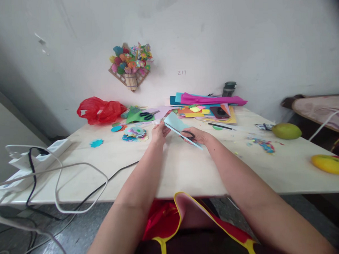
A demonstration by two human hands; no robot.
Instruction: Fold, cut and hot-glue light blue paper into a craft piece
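Over the middle of the table, my left hand (160,133) is closed on the left end of a light blue paper (177,123). My right hand (196,135) holds black-handled scissors (188,134), whose blades lie along the paper's long lower edge. A narrow strip of the paper extends down to the right, below the scissors. The tips of the blades are hard to make out. Left of my left hand lies a pile of cut paper flowers (134,133).
A red plastic bag (100,111), green paper (134,115) and second scissors (149,115) lie at the back left. Coloured sheets (210,99) and a phone (219,112) are behind my right hand. Cables and power strips (59,146) lie left; a green mango (286,131) and yellow fruit (330,164) right.
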